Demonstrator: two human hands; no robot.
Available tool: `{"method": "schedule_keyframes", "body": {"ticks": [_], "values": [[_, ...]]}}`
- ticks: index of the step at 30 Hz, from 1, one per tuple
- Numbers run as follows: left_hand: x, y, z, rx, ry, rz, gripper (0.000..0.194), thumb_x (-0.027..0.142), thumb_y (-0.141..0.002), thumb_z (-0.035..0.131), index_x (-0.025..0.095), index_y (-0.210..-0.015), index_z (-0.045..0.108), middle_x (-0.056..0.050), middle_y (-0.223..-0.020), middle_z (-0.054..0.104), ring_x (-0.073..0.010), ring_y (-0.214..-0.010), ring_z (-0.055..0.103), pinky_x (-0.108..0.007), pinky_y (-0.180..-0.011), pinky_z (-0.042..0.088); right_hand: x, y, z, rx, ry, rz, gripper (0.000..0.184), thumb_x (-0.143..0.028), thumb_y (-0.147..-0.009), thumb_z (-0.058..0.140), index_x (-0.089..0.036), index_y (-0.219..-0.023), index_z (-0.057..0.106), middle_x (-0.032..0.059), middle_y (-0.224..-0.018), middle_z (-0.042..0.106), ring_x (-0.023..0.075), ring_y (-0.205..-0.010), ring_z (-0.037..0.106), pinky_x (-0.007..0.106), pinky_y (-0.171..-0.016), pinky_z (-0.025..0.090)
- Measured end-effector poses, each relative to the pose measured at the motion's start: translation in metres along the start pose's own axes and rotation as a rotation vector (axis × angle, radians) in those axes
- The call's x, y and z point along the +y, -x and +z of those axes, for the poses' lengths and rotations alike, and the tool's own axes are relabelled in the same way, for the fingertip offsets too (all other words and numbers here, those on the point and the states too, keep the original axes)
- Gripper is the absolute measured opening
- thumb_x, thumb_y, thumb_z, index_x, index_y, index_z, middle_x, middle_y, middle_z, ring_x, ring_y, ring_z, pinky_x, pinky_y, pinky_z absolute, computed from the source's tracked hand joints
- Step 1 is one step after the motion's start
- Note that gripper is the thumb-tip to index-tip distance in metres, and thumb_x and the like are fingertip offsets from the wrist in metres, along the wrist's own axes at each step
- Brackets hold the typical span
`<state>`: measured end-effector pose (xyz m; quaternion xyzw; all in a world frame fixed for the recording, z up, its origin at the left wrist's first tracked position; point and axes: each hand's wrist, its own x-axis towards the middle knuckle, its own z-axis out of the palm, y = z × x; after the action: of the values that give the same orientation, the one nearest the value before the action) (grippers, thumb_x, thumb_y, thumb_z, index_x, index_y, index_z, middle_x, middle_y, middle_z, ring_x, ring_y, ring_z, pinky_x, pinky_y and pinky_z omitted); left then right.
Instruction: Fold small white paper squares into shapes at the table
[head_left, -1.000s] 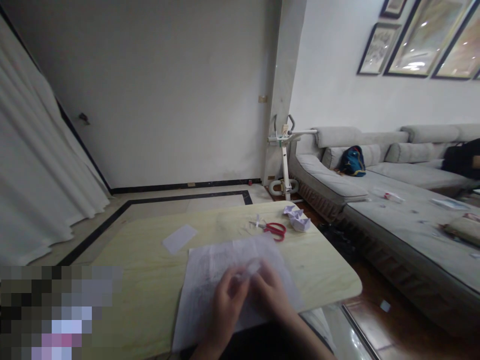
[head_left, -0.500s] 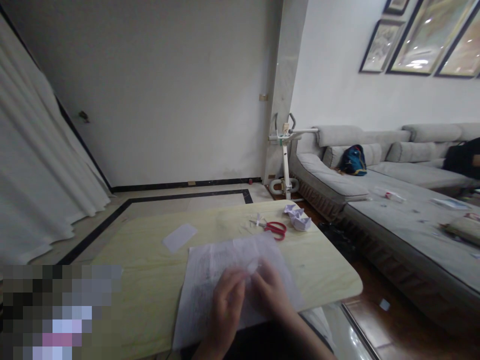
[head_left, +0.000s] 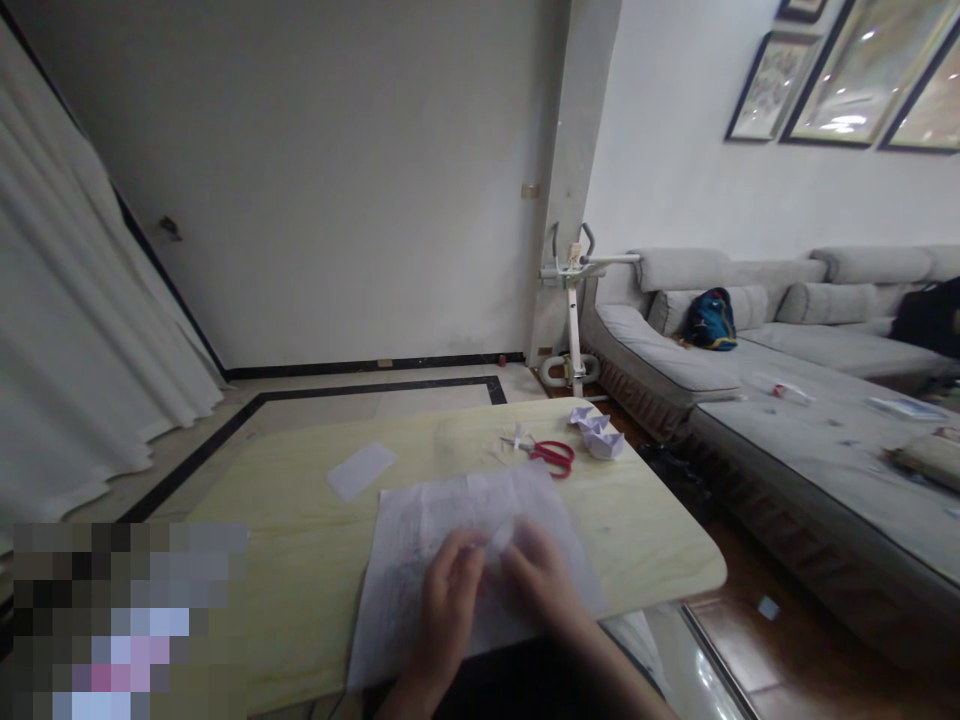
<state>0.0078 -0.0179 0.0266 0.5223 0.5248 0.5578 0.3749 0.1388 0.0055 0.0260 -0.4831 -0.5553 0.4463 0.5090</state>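
Note:
A small piece of white paper, slightly blurred, is between my two hands above a large sheet of paper with faint markings. My left hand has its fingers curled and pinches the piece's left side. On the other side, my right hand is closed on it, thumb and fingers together. Exact folds of the piece are too blurred to make out. Past the sheet's far edge lie red-handled scissors, with thin paper scraps by the blades.
Folded white paper shapes stand at the table's far right corner. A blank paper rectangle lies on the wooden table at left. Beyond are a grey sofa with a backpack, and a white exercise machine.
My left hand has shifted slightly left and the small paper has tilted a little between my fingers. The view has moved slightly; the items on the table lie as before.

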Motion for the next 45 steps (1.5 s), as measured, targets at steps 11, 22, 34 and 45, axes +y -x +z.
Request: {"method": "schedule_keyframes", "body": {"ticks": [11, 22, 34, 45], "values": [[0.000, 0.000, 0.001, 0.027, 0.039, -0.072, 0.026, 0.043, -0.081, 0.057, 0.020, -0.086, 0.067, -0.006, -0.085, 0.072, -0.0252, -0.083, 0.067, -0.032, -0.070, 0.054, -0.004, 0.000, -0.002, -0.088, -0.005, -0.001, 0.011, -0.030, -0.074, 0.057, -0.022, -0.069, 0.057, -0.0009, -0.065, 0.059, 0.0169, -0.065, 0.054, 0.025, -0.060, 0.047], [0.000, -0.002, 0.001, 0.047, 0.001, -0.038, 0.026, 0.043, -0.081, 0.056, 0.020, -0.086, 0.069, -0.007, -0.088, 0.074, -0.0273, -0.090, 0.068, -0.036, -0.079, 0.055, 0.002, -0.002, -0.001, -0.059, -0.013, -0.015, 0.011, -0.029, -0.071, 0.057, -0.022, -0.064, 0.053, -0.0017, -0.061, 0.057, 0.0161, -0.060, 0.053, 0.025, -0.056, 0.046], [-0.006, 0.006, 0.003, -0.048, -0.141, 0.279, 0.028, 0.024, -0.091, 0.048, 0.022, -0.111, 0.067, -0.009, -0.112, 0.069, -0.0250, -0.109, 0.061, -0.039, -0.096, 0.047, -0.005, -0.002, -0.002, -0.013, -0.066, 0.005, 0.009, -0.029, -0.074, 0.053, -0.024, -0.068, 0.050, -0.0021, -0.063, 0.056, 0.0182, -0.064, 0.056, 0.027, -0.058, 0.046], [-0.008, 0.006, 0.001, -0.127, -0.157, 0.364, 0.032, 0.021, -0.093, 0.045, 0.024, -0.118, 0.066, -0.008, -0.113, 0.067, -0.0227, -0.110, 0.060, -0.037, -0.097, 0.046, 0.000, -0.001, -0.005, -0.095, -0.198, 0.028, 0.013, -0.033, -0.084, 0.052, -0.026, -0.086, 0.063, 0.0008, -0.085, 0.070, 0.0220, -0.081, 0.065, 0.032, -0.075, 0.052]]}}
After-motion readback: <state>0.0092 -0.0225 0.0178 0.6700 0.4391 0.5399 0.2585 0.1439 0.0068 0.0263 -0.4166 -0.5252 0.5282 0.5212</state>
